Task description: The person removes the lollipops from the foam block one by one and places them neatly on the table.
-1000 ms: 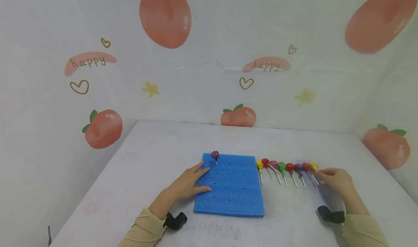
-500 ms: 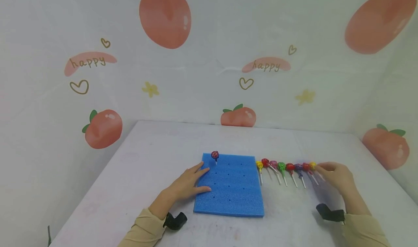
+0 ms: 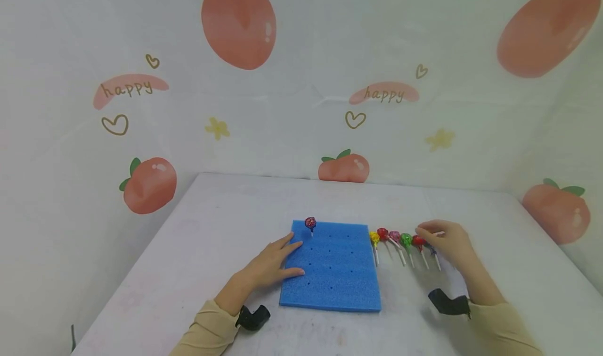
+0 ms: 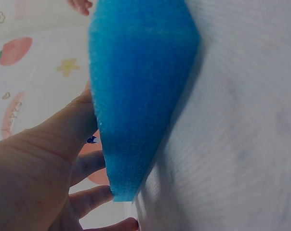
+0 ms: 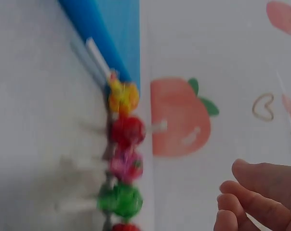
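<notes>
A blue foam board [image 3: 344,297] with small holes lies on the table, and a dark red-wrapped lollipop [image 3: 310,223] stands in its far left corner. My left hand [image 3: 267,264] rests on the board's left edge with fingers spread; the left wrist view shows its fingers [image 4: 90,163] along the foam's side. My right hand [image 3: 445,239] hovers over the right part of a lollipop row, fingers loosely bent. Nothing shows between its fingertips in the right wrist view. Visible in the row are yellow [image 3: 374,237], red [image 3: 382,234], pink [image 3: 394,236] and green [image 3: 406,239] lollipops; the right end is hidden by the hand.
The row begins at the board's right edge, most sticks pointing toward me. A white table [image 3: 226,204] spreads around it, with a fruit-printed backdrop [image 3: 282,110] behind and at the sides. Black wrist mounts [image 3: 253,318] sit at both sleeves.
My right hand has moved left and slightly away from me, from the yellow lollipop at the row's right end to over the red one. My left hand and the board have stayed still.
</notes>
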Demonstrator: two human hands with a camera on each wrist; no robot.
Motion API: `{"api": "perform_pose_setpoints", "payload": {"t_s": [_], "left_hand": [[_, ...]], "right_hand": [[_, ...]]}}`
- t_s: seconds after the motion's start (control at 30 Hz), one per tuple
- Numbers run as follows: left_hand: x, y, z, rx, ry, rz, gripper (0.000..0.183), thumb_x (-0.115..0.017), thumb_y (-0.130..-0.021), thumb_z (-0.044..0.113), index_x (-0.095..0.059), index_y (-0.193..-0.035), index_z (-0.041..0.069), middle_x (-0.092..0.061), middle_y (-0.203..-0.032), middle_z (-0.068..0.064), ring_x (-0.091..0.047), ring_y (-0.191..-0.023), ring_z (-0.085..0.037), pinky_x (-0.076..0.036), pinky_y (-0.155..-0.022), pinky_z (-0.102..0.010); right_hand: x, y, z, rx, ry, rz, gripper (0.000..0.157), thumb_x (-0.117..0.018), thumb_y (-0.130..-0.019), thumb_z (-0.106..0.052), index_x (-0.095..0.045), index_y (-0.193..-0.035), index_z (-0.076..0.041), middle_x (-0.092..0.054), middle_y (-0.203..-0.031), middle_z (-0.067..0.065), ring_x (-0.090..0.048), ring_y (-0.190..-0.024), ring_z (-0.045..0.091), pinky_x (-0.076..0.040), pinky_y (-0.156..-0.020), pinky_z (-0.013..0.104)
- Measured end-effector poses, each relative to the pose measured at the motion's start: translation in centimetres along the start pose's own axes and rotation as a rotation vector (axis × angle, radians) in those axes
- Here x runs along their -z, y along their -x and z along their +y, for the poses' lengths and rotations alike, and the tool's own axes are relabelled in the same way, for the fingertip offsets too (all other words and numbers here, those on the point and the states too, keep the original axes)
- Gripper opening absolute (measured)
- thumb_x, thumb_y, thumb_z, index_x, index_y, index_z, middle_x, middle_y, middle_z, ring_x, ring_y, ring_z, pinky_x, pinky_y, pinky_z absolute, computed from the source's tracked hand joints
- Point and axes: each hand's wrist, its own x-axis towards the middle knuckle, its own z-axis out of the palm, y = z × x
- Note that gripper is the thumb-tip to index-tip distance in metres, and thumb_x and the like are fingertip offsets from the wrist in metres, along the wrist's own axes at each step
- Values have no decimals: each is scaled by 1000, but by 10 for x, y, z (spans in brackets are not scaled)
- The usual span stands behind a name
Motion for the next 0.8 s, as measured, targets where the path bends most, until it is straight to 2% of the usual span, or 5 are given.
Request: {"api": "perform_pose_setpoints", "payload": {"t_s": [0.17, 0.47, 0.67, 0.8], "left_hand": [[1, 0, 1, 6, -2, -4, 69, -63, -86, 44, -40, -141, 10, -29, -152, -18, -31, -138, -39, -31, -110, -56], [1, 0, 1, 8, 4, -6, 69, -63, -86, 43, -41, -141, 10, -29, -152, -18, -31, -139, -38, -31, -110, -56], [1, -1, 1, 9, 6, -6, 69, -63, -86, 43, -41, -141, 10, -29, -152, -18, -31, -138, -39, -31, -110, -56], [1, -1, 2, 6, 5, -6, 69, -63, -85, 44, -41, -141, 9, -29, -152, -18, -31, -138, -39, -31, -110, -57]], "right_hand": [[-19, -2, -29, 61, -38, -34, 36, -60, -90, -32, -66, -108, -1, -64, -112, 24, -64, -89, 30, -57, -66, 33], [-57, -13, -62, 193, -162, -75, 23, -65, -88, -22, -69, -100, -3, -69, -93, 14, -59, -76, 18, -50, -58, 22], [-80, -21, -79, 297, -180, -90, 19, -65, -87, -17, -69, -97, -2, -68, -88, 12, -59, -75, 16, -51, -63, 22], [-95, -26, -90, 300, -210, -109, 19, -66, -86, -18, -70, -97, -3, -69, -88, 10, -61, -76, 15, -53, -66, 23]]}}
